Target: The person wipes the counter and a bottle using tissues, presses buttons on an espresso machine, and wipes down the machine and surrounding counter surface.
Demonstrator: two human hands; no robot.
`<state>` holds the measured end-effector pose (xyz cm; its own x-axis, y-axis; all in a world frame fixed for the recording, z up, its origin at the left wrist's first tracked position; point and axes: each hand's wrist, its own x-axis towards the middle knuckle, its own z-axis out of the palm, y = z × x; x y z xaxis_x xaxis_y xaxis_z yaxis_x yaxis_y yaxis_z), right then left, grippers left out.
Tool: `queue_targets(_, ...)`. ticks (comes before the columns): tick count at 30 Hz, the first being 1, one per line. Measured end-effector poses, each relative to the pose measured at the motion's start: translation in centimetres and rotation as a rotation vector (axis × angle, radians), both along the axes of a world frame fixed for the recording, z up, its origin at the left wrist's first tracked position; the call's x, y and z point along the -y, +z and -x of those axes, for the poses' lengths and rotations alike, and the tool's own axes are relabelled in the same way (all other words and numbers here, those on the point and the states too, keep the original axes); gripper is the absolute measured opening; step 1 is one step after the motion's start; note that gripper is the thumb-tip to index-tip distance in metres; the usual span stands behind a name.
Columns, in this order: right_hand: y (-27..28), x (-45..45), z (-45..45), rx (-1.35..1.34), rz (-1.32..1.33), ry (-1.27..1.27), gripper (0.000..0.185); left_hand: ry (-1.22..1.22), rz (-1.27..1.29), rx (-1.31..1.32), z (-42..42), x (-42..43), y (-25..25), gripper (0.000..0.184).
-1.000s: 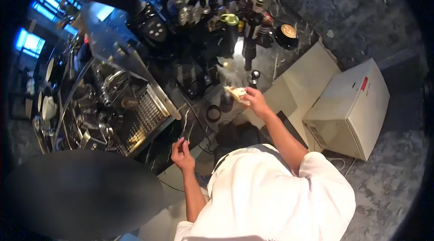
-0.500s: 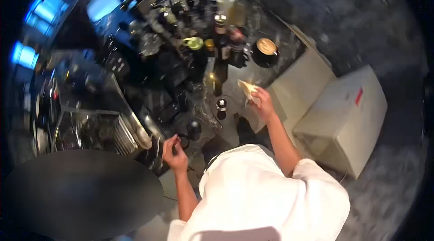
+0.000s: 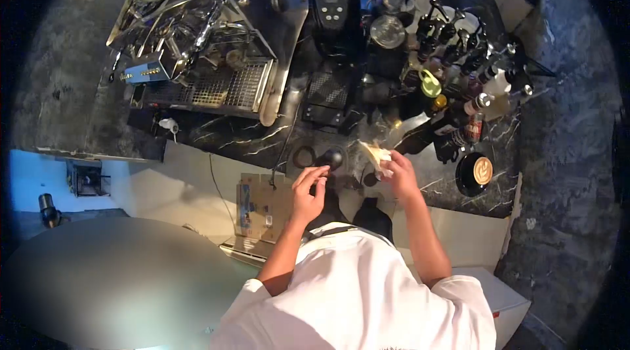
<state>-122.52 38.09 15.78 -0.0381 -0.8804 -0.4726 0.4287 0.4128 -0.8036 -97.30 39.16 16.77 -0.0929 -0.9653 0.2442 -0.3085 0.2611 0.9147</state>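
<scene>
My right hand [image 3: 403, 176] is closed on a crumpled pale yellow-and-white piece [image 3: 375, 155]; whether it is cloth, paper or food I cannot tell. Its pointed end sticks out to the left, over the counter's front edge. My left hand [image 3: 308, 194] has its fingers stretched forward and the thumb apart, with nothing visible in it. Just beyond those fingertips is a round black knob [image 3: 332, 158]; contact with it is unclear. A dark ring [image 3: 304, 156] lies to the knob's left. To the right of my right hand, a cup of coffee with latte art [image 3: 482, 170] stands on the counter.
An espresso machine [image 3: 216, 84] stands at the left, with a black coffee grinder [image 3: 333, 12] beside it. Several bottles crowd the right, including one with a red label [image 3: 474, 128]. A cardboard box [image 3: 259, 205] sits below the counter, and a white box [image 3: 495, 297] is at lower right.
My view has swung left, bringing the espresso machine and grinder into full sight. My hands are closer together. The right still holds the crumpled piece; the left is nearer the black knob.
</scene>
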Motion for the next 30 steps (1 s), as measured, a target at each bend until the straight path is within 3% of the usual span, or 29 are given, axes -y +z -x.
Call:
queue_targets(4,-1.7,5.0,-5.0,-0.089,0.04,0.229,0.023,0.093,-0.033,-0.063,-2.6,0.6,-1.1,0.026)
queue_targets(10,-5.9,11.8,-14.7,-0.072,-0.027,0.112,0.021,0.243,-0.098,-0.068,-12.6,2.3,-2.7,0.025)
queue_targets(17,-12.8,19.4,-23.8,-0.659,0.088,0.015,0.024,0.371,-0.283,-0.012,-21.6,4.0,-2.8,0.025)
queue_targets(22,-18.3,20.5,-27.4,-1.004,0.162,-0.036,0.027,0.352,-0.266,-0.047,-26.8,5.8,-3.1,0.025)
queue_targets(27,-15.3,18.7,-29.2,-1.127,0.096,0.046,0.027,0.285,-0.233,-0.025,-30.0,7.3,-2.6,0.027)
queue_targets(30,-15.4,18.7,-29.5,-0.96,0.051,0.069,0.026,0.282,-0.235,-0.07,-29.8,8.4,-2.5,0.026)
